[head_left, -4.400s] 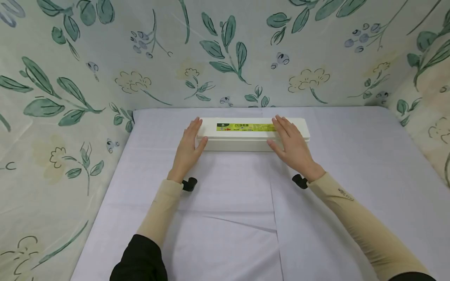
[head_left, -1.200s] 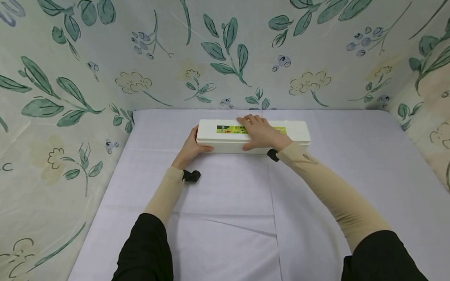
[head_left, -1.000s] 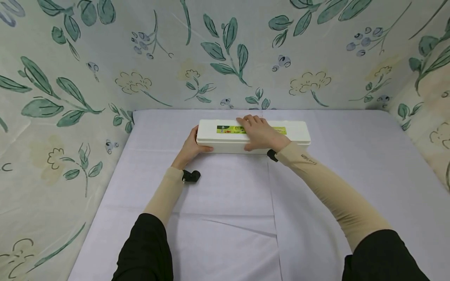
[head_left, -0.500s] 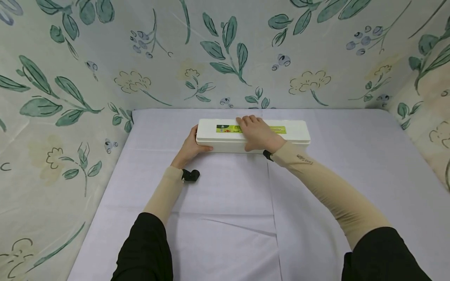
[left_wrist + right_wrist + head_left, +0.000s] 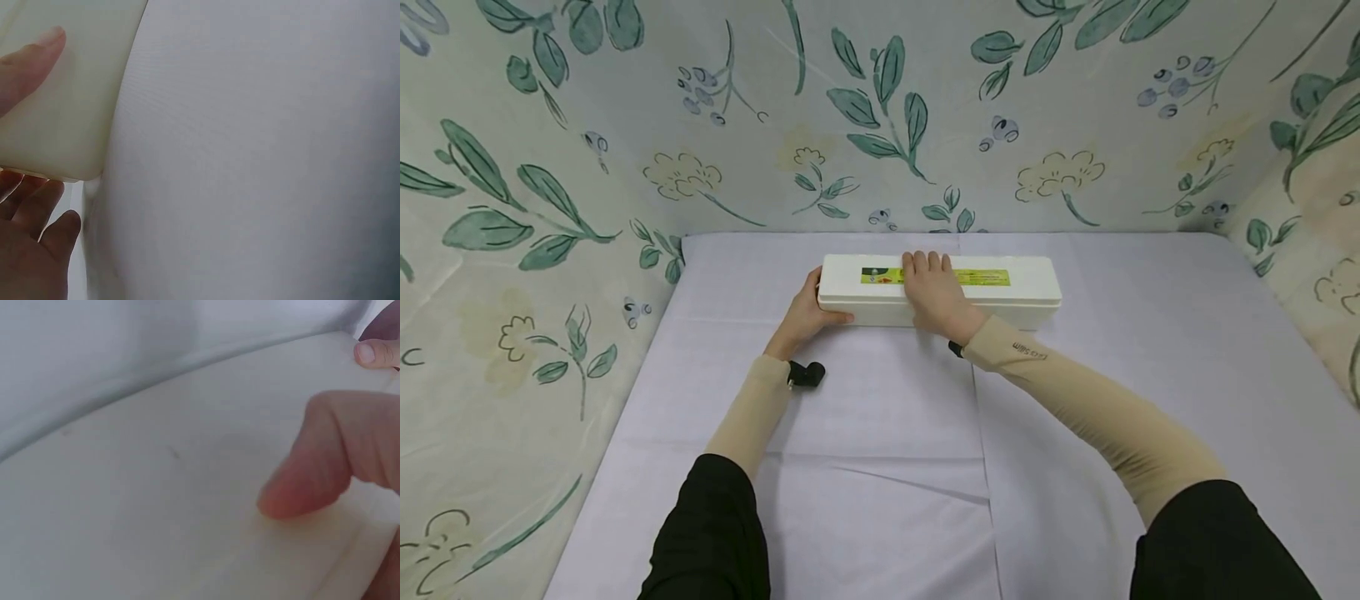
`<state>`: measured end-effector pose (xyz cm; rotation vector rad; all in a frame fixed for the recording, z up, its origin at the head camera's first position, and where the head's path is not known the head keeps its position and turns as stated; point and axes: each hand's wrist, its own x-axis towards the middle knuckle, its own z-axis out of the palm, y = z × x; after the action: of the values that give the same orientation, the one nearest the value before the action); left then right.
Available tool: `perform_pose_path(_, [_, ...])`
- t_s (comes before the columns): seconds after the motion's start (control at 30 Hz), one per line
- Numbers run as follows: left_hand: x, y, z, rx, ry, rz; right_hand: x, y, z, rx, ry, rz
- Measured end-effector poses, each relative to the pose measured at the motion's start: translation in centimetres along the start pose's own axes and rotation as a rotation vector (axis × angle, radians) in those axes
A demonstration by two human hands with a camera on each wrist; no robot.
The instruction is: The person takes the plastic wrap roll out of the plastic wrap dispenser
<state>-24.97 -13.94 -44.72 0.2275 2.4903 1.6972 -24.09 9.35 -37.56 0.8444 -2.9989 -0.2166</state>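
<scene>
A long white cling film box (image 5: pixel 1030 287) with a yellow-green label lies crosswise near the table's far edge, its lid on. My left hand (image 5: pixel 805 317) grips its left end, thumb on the front wall and fingers round the end; the left wrist view shows the thumb (image 5: pixel 37 59) flat on the box's side (image 5: pixel 69 119). My right hand (image 5: pixel 936 296) reaches over the lid around the middle, hiding part of the label. Its fingers lie across the top. In the right wrist view its bent thumb (image 5: pixel 306 475) presses on the front wall (image 5: pixel 156 506).
A white cloth with creases covers the table (image 5: pixel 880 500). Behind and at the sides hangs a floral curtain (image 5: pixel 880 108), close to the box's far side. Black wrist cameras (image 5: pixel 807 374) sit at both wrists.
From open hands at both ends, the left hand has taken hold of the left end, and the right has moved left to mid-box. Lately the right hand has turned, fingers pointing away. The box stays put.
</scene>
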Motion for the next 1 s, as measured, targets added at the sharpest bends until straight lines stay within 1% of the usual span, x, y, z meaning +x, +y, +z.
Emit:
perform_pose_path(0.1, [-0.1,-0.1,-0.1,0.016,0.004,0.018,0.0,-0.2,0.4,0.0,0.037,0.009])
perform_pose_path(0.23, [0.0,-0.1,-0.1,0.04,0.009,0.036,0.0,0.0,0.4,0.029,0.066,0.008])
perform_pose_path(0.37, [-0.1,0.0,-0.2,0.083,0.011,0.049,0.2,0.4,0.0,0.075,0.049,0.002])
perform_pose_path(0.5, [-0.2,0.1,-0.1,0.102,0.012,0.042,0.4,1.1,-0.4,0.111,0.02,-0.036])
perform_pose_path(0.63, [-0.3,0.2,-0.1,0.087,0.004,0.052,0.5,1.8,-0.7,0.138,0.055,-0.079])
perform_pose_path(0.7, [-0.3,0.3,-0.1,0.095,0.005,0.065,0.7,2.2,-1.2,0.154,0.056,-0.092])
perform_pose_path(0.73, [-0.4,0.3,-0.1,0.098,0.005,0.068,0.9,2.5,-1.3,0.161,0.047,-0.098])
perform_pose_path(0.8, [-0.4,0.3,-0.2,0.104,0.007,0.066,1.0,2.8,-1.8,0.187,0.004,-0.107])
perform_pose_path(0.9, [-0.4,0.3,-0.3,0.096,0.003,0.042,1.0,3.4,-1.8,0.222,-0.068,-0.111])
perform_pose_path(1.0, [-0.3,0.1,-0.3,0.087,-0.004,0.026,0.7,4.1,-1.7,0.286,-0.125,-0.093])
